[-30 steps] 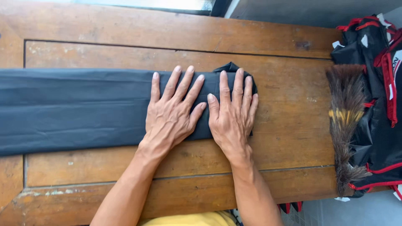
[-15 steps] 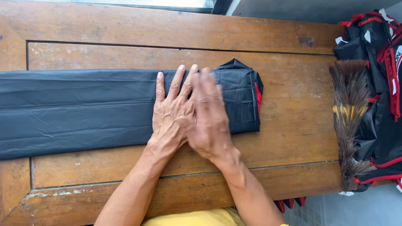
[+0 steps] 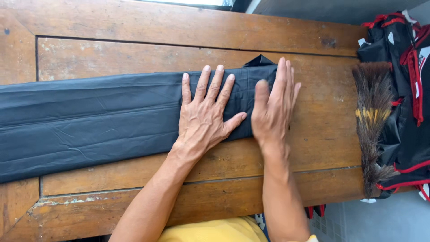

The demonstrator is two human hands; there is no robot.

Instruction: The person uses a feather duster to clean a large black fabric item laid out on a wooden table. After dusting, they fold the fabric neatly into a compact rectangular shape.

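Note:
A long strip of folded black fabric (image 3: 89,121) lies across a worn wooden table (image 3: 179,27), running from the left edge to just right of centre. My left hand (image 3: 206,116) presses flat on the strip near its right end, fingers spread. My right hand (image 3: 274,105) lies flat over the very end of the strip, fingers together and slightly blurred, half on the cloth and half on the wood. A small black corner (image 3: 260,60) of the fabric pokes up past the strip's top edge.
A dark feather duster (image 3: 374,121) lies along the table's right end. Beside it sits a pile of black cloth with red trim (image 3: 407,89). The table's near edge runs just above my yellow shirt (image 3: 215,231).
My right hand slid left over my left hand along the strip, then back to the right end, where it now rests. My left hand has stayed flat, shifting little.

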